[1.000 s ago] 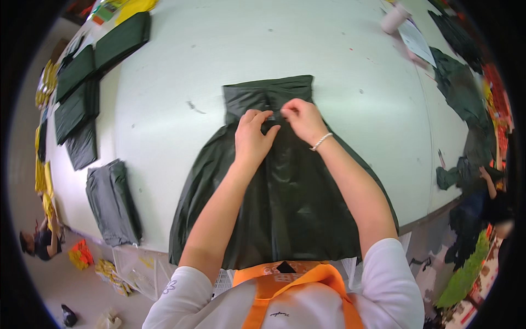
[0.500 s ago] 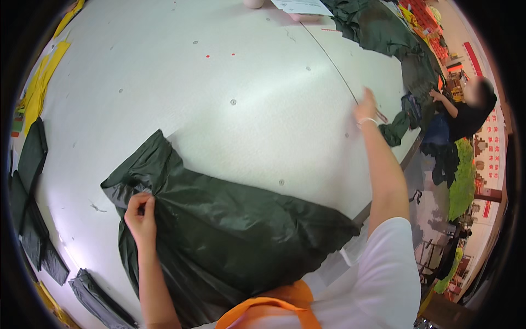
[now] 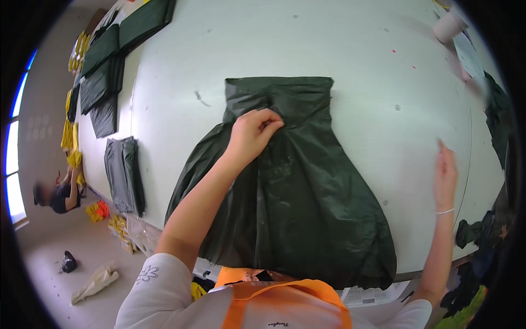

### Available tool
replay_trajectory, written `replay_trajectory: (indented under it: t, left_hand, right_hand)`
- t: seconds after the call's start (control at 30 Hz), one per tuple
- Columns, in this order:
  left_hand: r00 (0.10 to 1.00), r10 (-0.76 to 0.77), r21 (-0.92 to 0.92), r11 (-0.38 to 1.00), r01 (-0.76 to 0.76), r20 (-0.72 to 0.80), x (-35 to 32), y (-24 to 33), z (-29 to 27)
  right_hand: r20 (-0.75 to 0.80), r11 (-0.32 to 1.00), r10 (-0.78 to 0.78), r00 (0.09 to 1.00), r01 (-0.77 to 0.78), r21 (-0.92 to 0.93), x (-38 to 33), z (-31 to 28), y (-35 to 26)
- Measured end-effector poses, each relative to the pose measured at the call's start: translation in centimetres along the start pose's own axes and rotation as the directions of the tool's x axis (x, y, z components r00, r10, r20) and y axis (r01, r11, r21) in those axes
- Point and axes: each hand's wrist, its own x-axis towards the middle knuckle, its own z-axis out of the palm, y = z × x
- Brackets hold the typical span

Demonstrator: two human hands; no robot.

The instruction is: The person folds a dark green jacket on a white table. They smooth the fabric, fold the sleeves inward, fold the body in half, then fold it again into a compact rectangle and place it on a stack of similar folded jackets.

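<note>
A dark green, shiny garment (image 3: 323,197) lies spread before me, narrow at its far folded end and wide toward my body. My left hand (image 3: 255,131) rests on it just below that band, thumb and fingers pinched on the fabric. To the right, apart from the garment, my right hand (image 3: 446,172) is over the table (image 3: 356,60) with fingers stretched out and slightly blurred. Nothing can be made out in it.
Folded dark green bundles (image 3: 101,82) line the far left edge, with a grey-green bundle (image 3: 124,175) nearer. A white cylinder (image 3: 449,26) and papers stand far right, beside more dark cloth (image 3: 497,118). Another person (image 3: 61,196) is at the left.
My view has swung left, and the garment now lies straighter in front of me. My left hand stays on its fabric; my right hand remains off to the right.
</note>
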Motion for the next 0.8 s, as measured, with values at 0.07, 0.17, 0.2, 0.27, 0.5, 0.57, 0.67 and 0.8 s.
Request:
replay_trajectory:
  t: [0.07, 0.17, 0.2, 0.27, 0.5, 0.57, 0.67, 0.8]
  left_hand:
    - [0.997, -0.066, -0.119, 0.99, 0.069, 0.029, -0.1, 0.6, -0.4]
    - [0.999, -0.05, -0.148, 0.988, 0.052, 0.016, -0.3, 0.8, -0.8]
    - [0.998, -0.054, -0.16, 0.985, 0.057, 0.021, -0.4, 0.9, -0.9]
    - [0.997, -0.069, -0.186, 0.98, 0.073, 0.026, -0.6, 0.8, -1.1]
    - [0.999, -0.02, -0.24, 0.971, 0.012, -0.031, -0.9, -0.2, -0.8]
    - [0.998, 0.018, -0.217, 0.976, -0.03, -0.058, -0.8, -0.5, -0.7]
    - [0.992, 0.087, -0.175, 0.979, -0.103, -0.096, -0.8, -0.7, -0.7]
    - [0.972, 0.154, -0.118, 0.977, -0.177, -0.18, -1.2, -0.4, -1.2]
  right_hand:
    - [0.182, 0.937, -0.16, 0.97, 0.092, 0.336, 0.1, 4.6, -8.6]
    - [0.321, 0.887, -0.212, 0.923, 0.044, 0.459, 0.1, 8.8, -17.6]
    - [0.333, 0.912, -0.253, 0.909, 0.109, 0.395, 0.4, 9.9, -18.7]
    - [0.343, 0.921, -0.312, 0.886, 0.194, 0.337, 0.7, 12.0, -20.4]
    - [0.444, 0.942, -0.336, 0.831, 0.3, 0.15, 2.2, 14.6, -22.1]
    - [0.466, 0.938, -0.344, 0.815, 0.324, 0.125, 2.5, 14.8, -22.6]
    - [0.508, 0.925, -0.357, 0.784, 0.373, 0.074, 3.1, 14.8, -23.2]
    - [0.557, 0.928, -0.318, 0.767, 0.372, 0.018, 3.4, 14.3, -24.1]
